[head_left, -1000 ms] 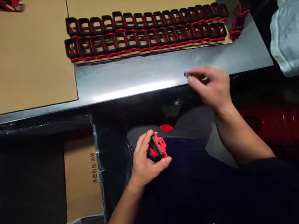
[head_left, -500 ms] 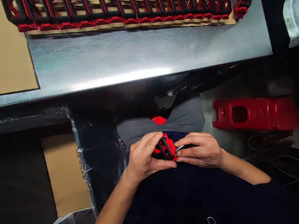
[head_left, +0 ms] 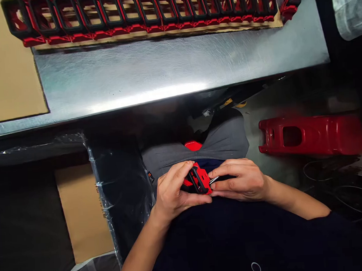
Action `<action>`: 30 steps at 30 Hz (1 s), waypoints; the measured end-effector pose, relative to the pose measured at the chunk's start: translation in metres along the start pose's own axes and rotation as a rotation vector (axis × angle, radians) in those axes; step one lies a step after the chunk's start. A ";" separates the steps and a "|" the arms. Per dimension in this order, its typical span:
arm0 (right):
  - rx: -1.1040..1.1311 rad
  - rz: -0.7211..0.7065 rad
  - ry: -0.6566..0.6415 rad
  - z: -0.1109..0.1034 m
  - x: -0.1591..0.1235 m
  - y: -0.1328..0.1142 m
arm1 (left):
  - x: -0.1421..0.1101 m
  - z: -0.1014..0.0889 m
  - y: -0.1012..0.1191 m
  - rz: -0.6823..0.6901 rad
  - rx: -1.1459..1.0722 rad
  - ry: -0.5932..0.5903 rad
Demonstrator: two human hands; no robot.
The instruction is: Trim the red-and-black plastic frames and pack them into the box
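Note:
Above my lap, my left hand [head_left: 173,188] is closed round a red and black plastic frame part [head_left: 204,178], thumb on its upper edge and fingers beneath. Its dark rectangular opening faces left. My right hand [head_left: 239,180] pinches a thin shiny metal piece [head_left: 214,180] between thumb and fingers, right at the frame's red side. Whether the metal enters the frame is hidden by my fingertips, and I cannot tell its kind.
A long row of similar red and black frames [head_left: 110,11] stands on cardboard along the back of the metal table [head_left: 165,67]. Cardboard [head_left: 10,71] covers the table's left end. On the right is a red plastic stool [head_left: 314,135]. A cardboard box [head_left: 84,213] sits lower left.
Both hands and the frame have shifted very slightly left in view, with the grips unchanged. The camera view has tilted a little.

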State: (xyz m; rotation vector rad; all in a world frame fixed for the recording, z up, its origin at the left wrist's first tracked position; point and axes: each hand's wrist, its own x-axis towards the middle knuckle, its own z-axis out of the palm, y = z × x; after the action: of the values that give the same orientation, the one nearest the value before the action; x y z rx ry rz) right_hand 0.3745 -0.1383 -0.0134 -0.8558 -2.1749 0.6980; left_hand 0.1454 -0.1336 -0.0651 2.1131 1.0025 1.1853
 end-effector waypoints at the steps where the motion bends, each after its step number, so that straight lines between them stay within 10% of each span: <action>1: 0.002 0.000 -0.009 0.000 0.000 0.000 | 0.000 0.000 0.000 0.000 0.002 -0.005; 30: -0.333 -0.083 -0.230 -0.007 0.023 -0.023 | -0.006 -0.013 -0.002 -0.005 0.181 -0.042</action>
State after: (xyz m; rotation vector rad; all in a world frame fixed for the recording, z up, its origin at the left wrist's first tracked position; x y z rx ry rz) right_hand 0.3588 -0.1350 0.0156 -0.8796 -2.5660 0.4139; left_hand 0.1316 -0.1367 -0.0634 2.2631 1.1331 1.0791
